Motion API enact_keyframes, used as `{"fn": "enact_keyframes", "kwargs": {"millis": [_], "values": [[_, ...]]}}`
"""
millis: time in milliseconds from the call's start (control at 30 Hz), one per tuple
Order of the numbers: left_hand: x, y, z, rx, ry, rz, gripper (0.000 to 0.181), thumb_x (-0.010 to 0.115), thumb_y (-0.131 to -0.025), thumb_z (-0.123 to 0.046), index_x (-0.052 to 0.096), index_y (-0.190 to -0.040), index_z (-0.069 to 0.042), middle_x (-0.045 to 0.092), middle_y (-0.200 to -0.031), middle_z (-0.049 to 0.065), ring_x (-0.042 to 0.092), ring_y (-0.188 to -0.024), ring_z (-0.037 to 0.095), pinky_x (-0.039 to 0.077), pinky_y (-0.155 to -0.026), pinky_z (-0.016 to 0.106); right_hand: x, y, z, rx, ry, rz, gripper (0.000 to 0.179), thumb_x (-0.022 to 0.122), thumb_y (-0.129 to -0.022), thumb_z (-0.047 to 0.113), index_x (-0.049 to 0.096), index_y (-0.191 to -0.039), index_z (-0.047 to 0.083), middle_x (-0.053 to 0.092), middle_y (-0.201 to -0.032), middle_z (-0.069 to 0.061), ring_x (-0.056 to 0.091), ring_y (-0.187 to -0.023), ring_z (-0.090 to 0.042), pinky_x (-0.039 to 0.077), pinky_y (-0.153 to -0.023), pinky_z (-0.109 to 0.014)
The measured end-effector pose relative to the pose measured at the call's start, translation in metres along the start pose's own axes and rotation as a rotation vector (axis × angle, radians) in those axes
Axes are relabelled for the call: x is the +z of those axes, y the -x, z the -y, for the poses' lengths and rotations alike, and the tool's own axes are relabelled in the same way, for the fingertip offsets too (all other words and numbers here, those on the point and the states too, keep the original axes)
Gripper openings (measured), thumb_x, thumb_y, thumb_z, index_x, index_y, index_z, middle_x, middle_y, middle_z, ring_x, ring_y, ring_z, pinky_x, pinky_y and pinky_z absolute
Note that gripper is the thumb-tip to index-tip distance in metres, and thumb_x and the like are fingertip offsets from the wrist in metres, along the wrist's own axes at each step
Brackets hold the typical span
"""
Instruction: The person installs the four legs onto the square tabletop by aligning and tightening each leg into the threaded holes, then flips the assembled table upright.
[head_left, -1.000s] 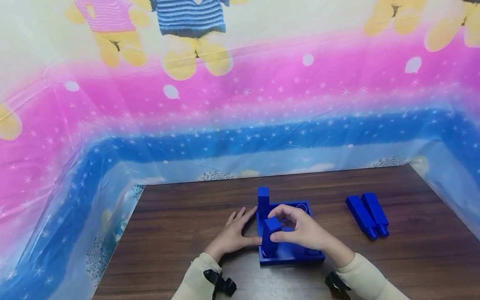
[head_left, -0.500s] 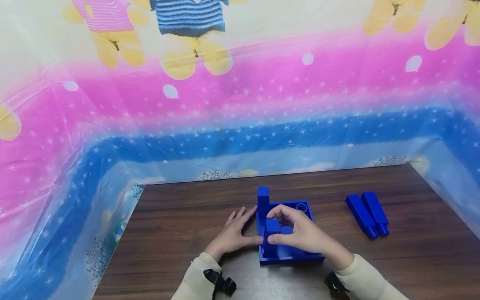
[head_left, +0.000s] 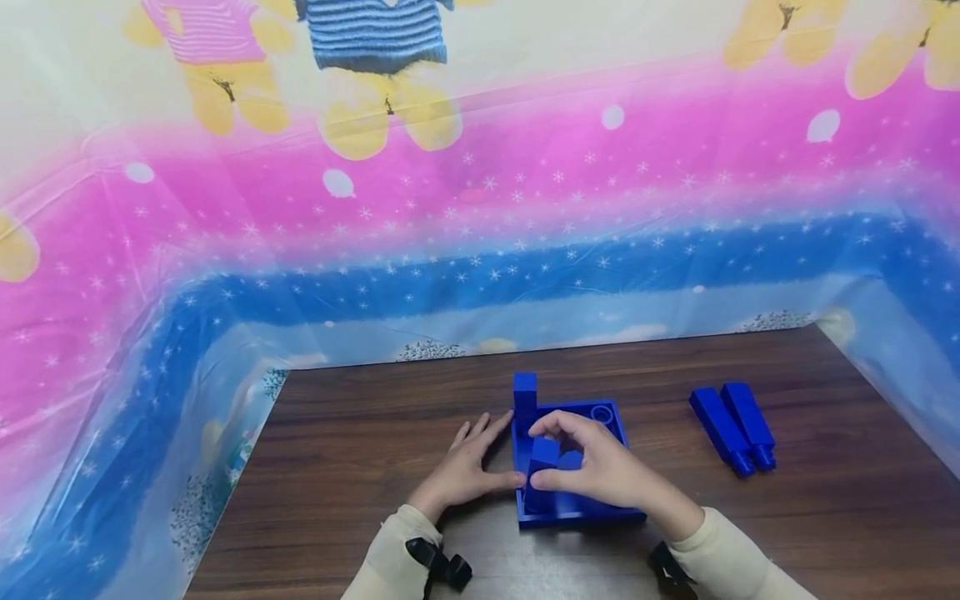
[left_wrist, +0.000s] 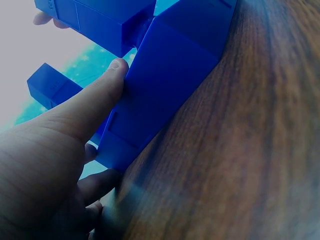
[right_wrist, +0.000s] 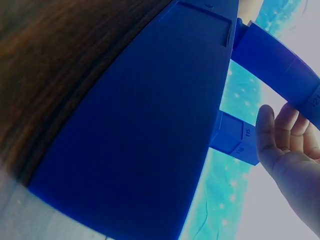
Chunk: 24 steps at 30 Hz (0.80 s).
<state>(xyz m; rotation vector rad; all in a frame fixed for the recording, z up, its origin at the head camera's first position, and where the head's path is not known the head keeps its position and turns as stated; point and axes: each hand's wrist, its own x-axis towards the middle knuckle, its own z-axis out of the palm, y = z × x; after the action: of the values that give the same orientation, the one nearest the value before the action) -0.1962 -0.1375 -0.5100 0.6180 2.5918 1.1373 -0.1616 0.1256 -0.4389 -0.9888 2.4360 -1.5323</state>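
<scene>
A shallow blue tray-like base point(head_left: 581, 521) lies on the table, a round socket point(head_left: 602, 413) visible at its far right corner. At its near left corner my right hand point(head_left: 600, 467) holds an upright blue square post point(head_left: 545, 452) between thumb and fingers; its foot is inside the base, seen more closely in the left wrist view as a post point(left_wrist: 100, 22) at the rim. Another blue post point(head_left: 525, 396) stands at the far left corner. My left hand point(head_left: 468, 473) rests along the base's left side, fingers extended, thumb touching the rim. A further blue piece inside is partly hidden by my right hand.
Two loose blue posts point(head_left: 720, 429) with narrow round ends lie side by side on the brown wooden table point(head_left: 360, 433), right of the base. A patterned cloth point(head_left: 480, 292) hangs behind the table and at its sides.
Between the first frame and the second, the near left post turned and straightened slightly in my right hand, whose thumb shifted a little to the left. My left hand stays in place.
</scene>
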Motion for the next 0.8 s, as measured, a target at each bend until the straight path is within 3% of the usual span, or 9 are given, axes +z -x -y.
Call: {"fn": "enact_keyframes", "kwargs": {"millis": [167, 333, 533, 800], "values": [[0.000, 0.000, 0.001, -0.009, 0.007, 0.000, 0.099, 0.081, -0.087, -0.060, 0.030, -0.168, -0.032, 0.031, -0.171, 0.009, 0.010, -0.162, 0.037, 0.006, -0.127, 0.065, -0.005, 0.000, -0.002, 0.009, -0.036, 0.039, 0.056, 0.086, -0.091, 0.025, 0.061, -0.137, 0.005, 0.066, -0.135, -0.010, 0.060, -0.117, -0.021, 0.055, -0.095, -0.041], [0.000, -0.001, 0.000, -0.018, 0.015, 0.002, 0.100, 0.080, -0.087, -0.062, 0.029, -0.168, -0.033, 0.030, -0.172, 0.011, 0.008, -0.162, 0.039, 0.007, -0.126, 0.068, -0.014, -0.001, -0.006, 0.000, -0.160, 0.129, 0.066, 0.085, -0.092, 0.019, 0.052, -0.147, 0.001, 0.060, -0.143, -0.018, 0.057, -0.128, -0.027, 0.054, -0.097, -0.040], [-0.001, 0.000, -0.001, -0.012, 0.017, 0.008, 0.101, 0.080, -0.087, -0.062, 0.029, -0.169, -0.033, 0.028, -0.172, 0.012, 0.007, -0.162, 0.040, 0.006, -0.125, 0.068, -0.022, -0.001, -0.014, -0.013, -0.293, 0.225, 0.065, 0.077, -0.096, 0.010, 0.046, -0.153, -0.001, 0.056, -0.149, -0.018, 0.054, -0.137, -0.018, 0.050, -0.105, -0.039], [-0.002, 0.002, -0.003, -0.018, 0.029, 0.014, 0.100, 0.080, -0.087, -0.062, 0.029, -0.169, -0.033, 0.026, -0.172, 0.013, 0.005, -0.162, 0.041, 0.007, -0.125, 0.070, -0.024, -0.001, -0.015, -0.040, -0.304, 0.245, 0.057, 0.073, -0.099, 0.009, 0.050, -0.151, 0.003, 0.058, -0.149, -0.019, 0.055, -0.137, -0.015, 0.047, -0.110, -0.032]]}}
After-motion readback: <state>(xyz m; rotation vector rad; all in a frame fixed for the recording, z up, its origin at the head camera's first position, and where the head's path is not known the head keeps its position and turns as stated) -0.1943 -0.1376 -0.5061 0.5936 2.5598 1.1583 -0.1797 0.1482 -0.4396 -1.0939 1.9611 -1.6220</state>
